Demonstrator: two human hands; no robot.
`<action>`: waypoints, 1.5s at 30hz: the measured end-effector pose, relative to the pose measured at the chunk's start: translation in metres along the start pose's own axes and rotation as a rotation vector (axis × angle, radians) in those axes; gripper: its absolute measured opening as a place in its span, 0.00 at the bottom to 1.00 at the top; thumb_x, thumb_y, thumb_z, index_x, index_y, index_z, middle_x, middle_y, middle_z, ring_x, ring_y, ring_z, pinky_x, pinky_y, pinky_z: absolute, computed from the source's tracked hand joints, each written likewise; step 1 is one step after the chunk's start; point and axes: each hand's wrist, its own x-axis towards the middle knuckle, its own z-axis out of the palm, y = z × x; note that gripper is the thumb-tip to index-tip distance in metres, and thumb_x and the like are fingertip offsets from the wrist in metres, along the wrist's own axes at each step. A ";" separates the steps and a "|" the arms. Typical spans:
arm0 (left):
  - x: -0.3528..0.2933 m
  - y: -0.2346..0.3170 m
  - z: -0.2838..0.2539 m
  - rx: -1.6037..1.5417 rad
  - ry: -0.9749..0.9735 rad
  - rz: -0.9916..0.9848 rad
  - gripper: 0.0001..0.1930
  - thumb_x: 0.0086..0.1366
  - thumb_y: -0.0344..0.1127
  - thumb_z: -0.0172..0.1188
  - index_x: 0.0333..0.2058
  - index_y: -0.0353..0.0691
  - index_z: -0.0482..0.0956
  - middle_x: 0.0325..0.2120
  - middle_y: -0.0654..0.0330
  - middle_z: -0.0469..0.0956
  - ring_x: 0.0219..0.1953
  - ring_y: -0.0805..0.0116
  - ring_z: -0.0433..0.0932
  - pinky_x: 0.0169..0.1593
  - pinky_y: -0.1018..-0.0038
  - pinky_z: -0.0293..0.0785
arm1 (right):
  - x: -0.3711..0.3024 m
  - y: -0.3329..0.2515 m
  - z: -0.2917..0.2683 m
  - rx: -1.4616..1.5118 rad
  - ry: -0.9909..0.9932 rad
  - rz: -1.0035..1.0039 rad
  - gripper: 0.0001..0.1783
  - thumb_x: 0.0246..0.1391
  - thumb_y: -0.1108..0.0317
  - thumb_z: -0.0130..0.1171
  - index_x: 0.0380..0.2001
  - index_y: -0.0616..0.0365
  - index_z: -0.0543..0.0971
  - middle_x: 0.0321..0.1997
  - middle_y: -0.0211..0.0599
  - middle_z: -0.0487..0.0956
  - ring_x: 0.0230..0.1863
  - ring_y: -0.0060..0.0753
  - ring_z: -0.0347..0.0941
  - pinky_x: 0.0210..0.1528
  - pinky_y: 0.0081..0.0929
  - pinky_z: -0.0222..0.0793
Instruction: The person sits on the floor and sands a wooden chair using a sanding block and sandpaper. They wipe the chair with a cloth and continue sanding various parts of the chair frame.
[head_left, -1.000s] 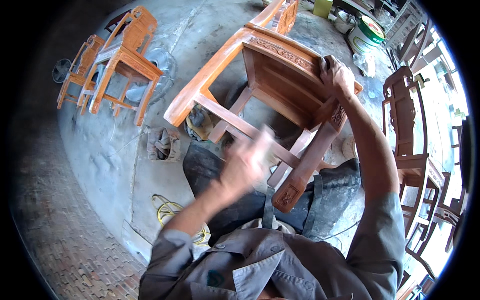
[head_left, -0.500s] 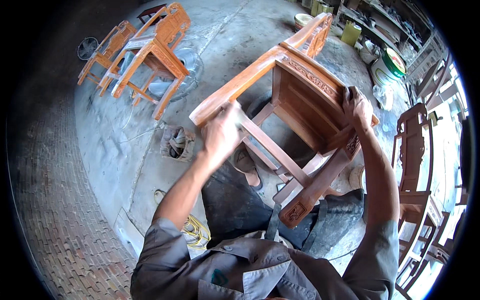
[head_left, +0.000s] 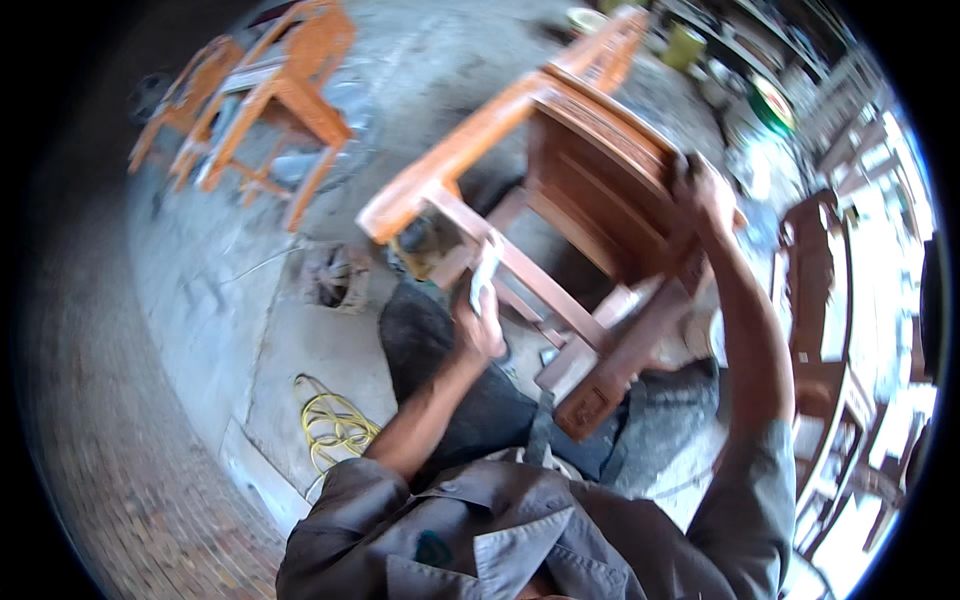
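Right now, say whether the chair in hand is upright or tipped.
Tipped: the wooden chair shows its hollow underside, and its legs point toward the person.

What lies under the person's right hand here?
The right hand rests over an edge of the tilted wooden chair, with more of its wood visible around it. The patch directly beneath is covered, so its surface cannot be seen.

Floor point(head_left: 215, 310): grey concrete, stained, seam running through it; brick paving point(head_left: 110, 430) at far left. Standing on concrete: orange chairs point(head_left: 312, 112), upper left; green-and-white bucket point(head_left: 768, 110), upper right. Lying on concrete: yellow cord point(head_left: 333, 420), loosely coiled. Open bag point(head_left: 337, 280) nearby, contents blurred.
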 end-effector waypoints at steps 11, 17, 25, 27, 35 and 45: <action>0.020 0.060 -0.021 0.225 -0.365 0.296 0.31 0.57 0.38 0.67 0.60 0.37 0.77 0.51 0.46 0.74 0.53 0.48 0.73 0.57 0.58 0.73 | 0.004 0.012 0.016 -0.053 0.109 -0.065 0.20 0.69 0.48 0.48 0.43 0.52 0.81 0.38 0.53 0.85 0.41 0.60 0.81 0.46 0.52 0.76; 0.004 0.068 -0.023 0.264 -0.472 0.350 0.27 0.61 0.31 0.64 0.61 0.43 0.79 0.46 0.49 0.74 0.51 0.50 0.73 0.59 0.58 0.72 | 0.004 0.001 0.021 -0.063 0.065 -0.066 0.23 0.69 0.46 0.45 0.43 0.53 0.80 0.39 0.56 0.84 0.43 0.63 0.81 0.48 0.54 0.74; 0.000 0.117 -0.001 0.260 -0.367 0.213 0.29 0.57 0.39 0.66 0.58 0.37 0.80 0.45 0.45 0.77 0.51 0.47 0.74 0.61 0.53 0.69 | 0.006 0.003 0.021 -0.001 0.092 -0.116 0.22 0.69 0.49 0.47 0.42 0.56 0.80 0.38 0.57 0.84 0.44 0.62 0.81 0.50 0.53 0.74; 0.038 0.087 -0.030 0.403 -0.320 0.220 0.32 0.57 0.43 0.67 0.61 0.39 0.78 0.50 0.46 0.76 0.56 0.47 0.72 0.64 0.52 0.65 | 0.003 0.007 0.014 0.000 0.075 -0.071 0.20 0.69 0.50 0.48 0.41 0.55 0.81 0.39 0.56 0.84 0.44 0.61 0.81 0.50 0.52 0.73; 0.093 0.006 -0.097 0.743 -0.097 0.280 0.24 0.67 0.28 0.57 0.62 0.52 0.77 0.64 0.41 0.69 0.69 0.42 0.62 0.73 0.47 0.49 | 0.009 -0.001 0.019 0.011 0.134 -0.113 0.20 0.69 0.50 0.49 0.40 0.54 0.81 0.39 0.52 0.85 0.44 0.58 0.81 0.51 0.49 0.74; 0.119 0.010 -0.100 0.843 -0.271 0.222 0.27 0.65 0.26 0.55 0.64 0.41 0.74 0.62 0.47 0.74 0.71 0.42 0.60 0.74 0.46 0.50 | 0.005 0.008 0.022 0.019 0.137 -0.117 0.18 0.70 0.53 0.48 0.40 0.54 0.81 0.40 0.51 0.85 0.45 0.58 0.81 0.52 0.50 0.72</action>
